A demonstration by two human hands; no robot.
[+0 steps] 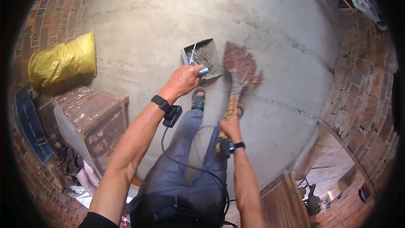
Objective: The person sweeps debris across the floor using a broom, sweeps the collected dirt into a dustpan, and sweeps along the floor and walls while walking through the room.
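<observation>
My left hand is wrapped round the metal handle of a dustpan, which holds a heap of grey dust and debris. In my right hand is the yellow-banded handle of a hand broom. Its reddish-brown bristles are spread just to the right of the dustpan, apart from it, and look slightly blurred over the concrete floor.
A full yellow sack lies at the left, beside a worn wooden cabinet. Brick walls rise on both sides. A wooden door stands at the lower right. A cable hangs across my legs.
</observation>
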